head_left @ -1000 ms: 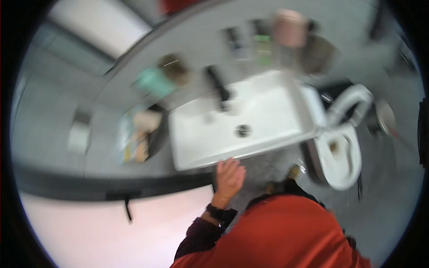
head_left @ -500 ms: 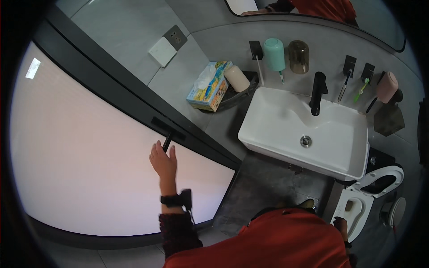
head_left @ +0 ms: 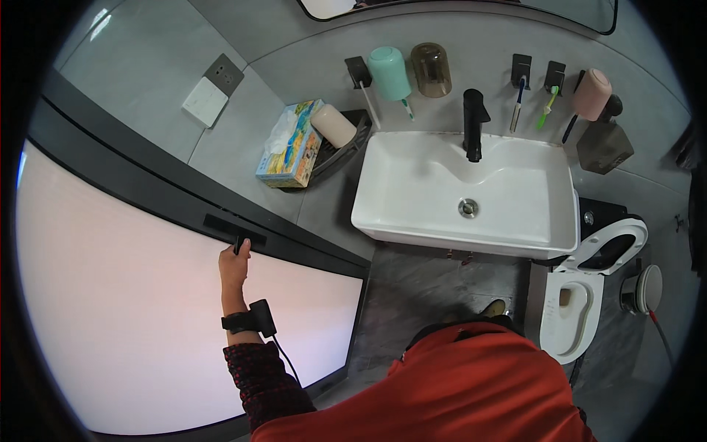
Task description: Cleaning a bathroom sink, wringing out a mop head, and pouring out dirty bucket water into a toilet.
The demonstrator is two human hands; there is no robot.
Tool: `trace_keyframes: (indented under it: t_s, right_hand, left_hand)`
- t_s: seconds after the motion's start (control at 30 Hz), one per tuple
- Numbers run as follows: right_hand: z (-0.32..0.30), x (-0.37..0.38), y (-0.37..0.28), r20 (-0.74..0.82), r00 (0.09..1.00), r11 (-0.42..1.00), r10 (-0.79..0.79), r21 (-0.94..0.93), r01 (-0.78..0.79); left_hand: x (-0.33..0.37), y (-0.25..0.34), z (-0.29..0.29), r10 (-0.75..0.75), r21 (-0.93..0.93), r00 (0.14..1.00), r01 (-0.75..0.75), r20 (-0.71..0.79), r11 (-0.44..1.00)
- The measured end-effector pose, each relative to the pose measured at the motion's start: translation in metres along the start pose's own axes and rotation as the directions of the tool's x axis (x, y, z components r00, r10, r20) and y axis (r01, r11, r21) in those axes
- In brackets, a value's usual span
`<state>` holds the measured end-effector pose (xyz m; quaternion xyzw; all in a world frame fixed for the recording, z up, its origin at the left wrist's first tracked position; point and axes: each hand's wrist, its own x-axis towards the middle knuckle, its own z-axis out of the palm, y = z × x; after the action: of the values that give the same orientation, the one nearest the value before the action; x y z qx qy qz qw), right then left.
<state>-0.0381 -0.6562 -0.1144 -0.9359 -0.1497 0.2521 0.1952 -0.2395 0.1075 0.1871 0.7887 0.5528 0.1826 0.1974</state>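
My left hand (head_left: pixel 234 271) is closed around the black door handle (head_left: pixel 238 244), the thumb lying along its top. The handle sticks out from the dark frame of a door (head_left: pixel 132 317) with a glowing white panel, which looks shut. On my left wrist sits a black strap with a small box (head_left: pixel 261 317) and a cable. My right hand is out of sight behind the red garment (head_left: pixel 471 383).
Ahead stands a white washbasin (head_left: pixel 412 232) with a black tap (head_left: pixel 475 125). A tissue box (head_left: pixel 294 151) and a beige cup (head_left: pixel 333 125) rest on a corner shelf. Cups and toothbrushes hang on the wall. A toilet (head_left: pixel 567 317) with its seat raised is at the right.
My left hand has gone from open fingers beside the handle to a grip around it. The view has shifted, and my right hand has dropped out of sight.
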Motion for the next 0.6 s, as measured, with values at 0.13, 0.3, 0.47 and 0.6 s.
trace_keyframes:
  t_s: [0.13,0.3,0.47,0.6]
  right_hand:
    - [0.015,-0.024,0.029,0.026,0.997,0.99,0.076,-0.117,-0.072]
    - [-0.002,-0.008,0.027,0.199,0.965,0.966,0.17,-0.226,-0.123]
    - [-0.029,-0.002,-0.014,0.129,0.929,0.933,0.347,-0.142,-0.329]
    - [-0.035,-0.025,-0.031,0.127,0.899,0.907,0.419,-0.1,-0.408]
  left_hand:
    - [0.005,-0.014,0.03,0.018,-0.112,0.995,-0.028,-0.093,0.993]
    - [0.019,-0.049,0.059,0.097,-0.441,0.967,-0.195,-0.234,0.876]
    - [-0.017,-0.01,0.046,-0.042,-0.355,0.984,-0.023,-0.175,0.935]
    - [-0.03,0.004,0.057,0.074,-0.185,0.977,-0.112,-0.2,0.976]
